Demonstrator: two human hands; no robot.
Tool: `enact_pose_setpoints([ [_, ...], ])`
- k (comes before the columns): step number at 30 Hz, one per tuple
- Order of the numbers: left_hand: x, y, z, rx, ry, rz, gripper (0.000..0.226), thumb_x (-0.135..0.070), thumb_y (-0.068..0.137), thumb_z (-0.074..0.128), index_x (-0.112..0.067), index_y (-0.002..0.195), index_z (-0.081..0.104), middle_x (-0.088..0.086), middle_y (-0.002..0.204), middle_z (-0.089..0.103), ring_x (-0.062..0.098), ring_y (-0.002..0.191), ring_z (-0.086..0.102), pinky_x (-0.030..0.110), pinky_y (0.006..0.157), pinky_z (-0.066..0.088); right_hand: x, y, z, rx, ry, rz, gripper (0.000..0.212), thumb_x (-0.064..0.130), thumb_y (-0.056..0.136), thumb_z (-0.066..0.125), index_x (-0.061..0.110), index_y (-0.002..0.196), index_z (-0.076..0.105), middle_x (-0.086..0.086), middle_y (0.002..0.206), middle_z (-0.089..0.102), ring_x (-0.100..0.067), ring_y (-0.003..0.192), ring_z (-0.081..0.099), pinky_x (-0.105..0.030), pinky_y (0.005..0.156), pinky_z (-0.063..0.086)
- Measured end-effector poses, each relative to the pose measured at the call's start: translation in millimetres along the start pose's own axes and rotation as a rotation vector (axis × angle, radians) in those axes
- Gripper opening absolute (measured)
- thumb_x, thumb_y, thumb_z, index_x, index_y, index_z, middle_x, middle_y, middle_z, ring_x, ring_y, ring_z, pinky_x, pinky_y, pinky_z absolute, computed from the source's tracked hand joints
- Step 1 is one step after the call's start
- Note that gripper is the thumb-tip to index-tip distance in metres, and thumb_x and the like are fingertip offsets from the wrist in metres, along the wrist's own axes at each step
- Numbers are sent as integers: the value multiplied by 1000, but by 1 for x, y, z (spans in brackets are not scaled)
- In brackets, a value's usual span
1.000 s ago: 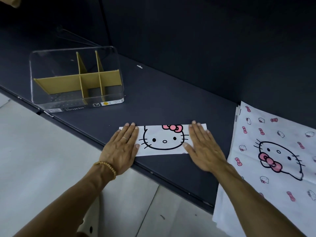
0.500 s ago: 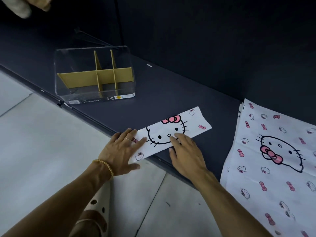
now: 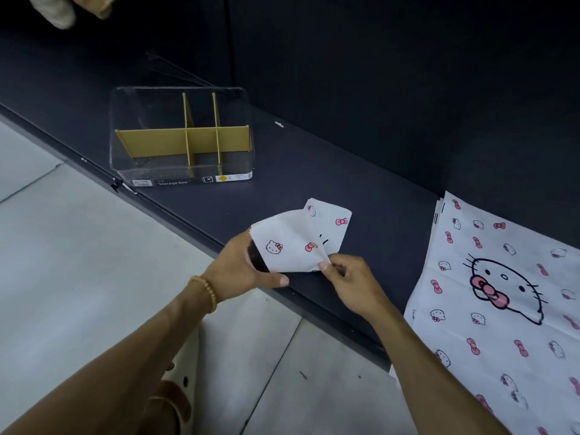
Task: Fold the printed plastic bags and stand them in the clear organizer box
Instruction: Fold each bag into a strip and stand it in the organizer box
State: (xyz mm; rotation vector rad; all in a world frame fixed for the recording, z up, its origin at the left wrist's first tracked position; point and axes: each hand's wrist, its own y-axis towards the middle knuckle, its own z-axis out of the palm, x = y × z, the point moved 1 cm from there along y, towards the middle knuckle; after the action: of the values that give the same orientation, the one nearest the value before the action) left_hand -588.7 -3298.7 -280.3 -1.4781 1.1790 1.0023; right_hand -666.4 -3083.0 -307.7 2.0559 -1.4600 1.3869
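A folded white plastic bag (image 3: 298, 237) printed with cat faces and pink bows is lifted at the front edge of the dark shelf (image 3: 361, 189). Its left half is bent over toward the right half. My left hand (image 3: 241, 268) holds that left half from underneath, thumb along the lower edge. My right hand (image 3: 345, 277) pinches the bag's lower middle at the crease. The clear organizer box (image 3: 182, 171), with tan cardboard dividers and nothing in its compartments, stands on the shelf to the upper left.
A stack of flat printed bags (image 3: 502, 293) lies at the right and hangs over the shelf edge. A dark wall rises behind the shelf. Pale floor tiles (image 3: 78, 277) lie below the edge. A pale object (image 3: 59, 11) shows at the top left corner.
The bag strip lay flat under both pressing hands, then turned diagonal. Now its left end is lifted and bent over to the right, with my right hand pinching the middle.
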Motion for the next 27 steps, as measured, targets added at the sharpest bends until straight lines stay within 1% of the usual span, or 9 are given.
enact_pose_setpoints([
  [3,5,12,26,94,198,5,51,-15,72,84,-38,108,57,-19,107,63,-2,100,60,11,84,48,0,0,-7,49,56,34,27,28,101,53,7,91,67,-18,94,68,-33,80,62,-38,73,50],
  [4,8,16,31,81,325,13,39,-19,79,78,-37,109,60,-17,106,61,-1,100,57,12,85,47,-1,0,-9,52,83,55,25,28,101,52,9,95,68,-15,100,70,-34,93,65,-44,82,53],
  [6,17,22,35,-3,553,12,15,-27,91,64,-24,105,68,-6,97,62,11,98,51,23,85,46,-2,1,-14,18,127,95,22,27,101,52,17,101,71,2,101,74,-21,100,67,-39,92,52],
  [9,23,22,35,-163,502,-48,30,-31,94,60,-13,71,63,0,65,57,19,68,51,18,61,38,-4,7,-15,-100,77,167,17,25,97,56,15,92,69,5,93,75,-18,91,69,-36,84,55],
  [13,18,23,42,-255,474,-94,45,-30,95,58,-20,52,47,-12,49,40,10,46,36,16,53,31,-5,17,-5,-205,-74,241,11,20,91,63,17,81,64,9,79,71,-8,73,67,-18,57,48],
  [18,25,24,45,-293,646,-151,17,-24,82,70,-14,68,71,-7,78,59,10,68,52,14,57,39,2,26,-4,-211,-175,267,25,30,97,57,14,78,63,6,72,63,-15,70,60,-27,59,45],
  [23,29,27,45,-318,824,-124,17,-32,76,71,-21,67,61,-8,80,54,14,78,51,24,68,40,3,26,0,-235,-210,286,14,24,95,61,12,89,66,-2,91,72,-21,86,68,-37,78,57],
  [25,28,30,44,-324,927,-25,23,-38,74,72,-24,84,57,-7,96,53,16,92,49,28,79,38,3,24,2,-253,-198,262,11,23,95,62,13,101,62,-2,97,71,-20,89,69,-37,77,58],
  [27,30,37,43,-190,1048,127,40,-37,81,67,-27,118,54,-3,131,48,25,123,43,35,100,36,3,21,2,-249,-172,236,18,22,95,61,17,111,55,1,98,69,-18,89,69,-33,72,59],
])
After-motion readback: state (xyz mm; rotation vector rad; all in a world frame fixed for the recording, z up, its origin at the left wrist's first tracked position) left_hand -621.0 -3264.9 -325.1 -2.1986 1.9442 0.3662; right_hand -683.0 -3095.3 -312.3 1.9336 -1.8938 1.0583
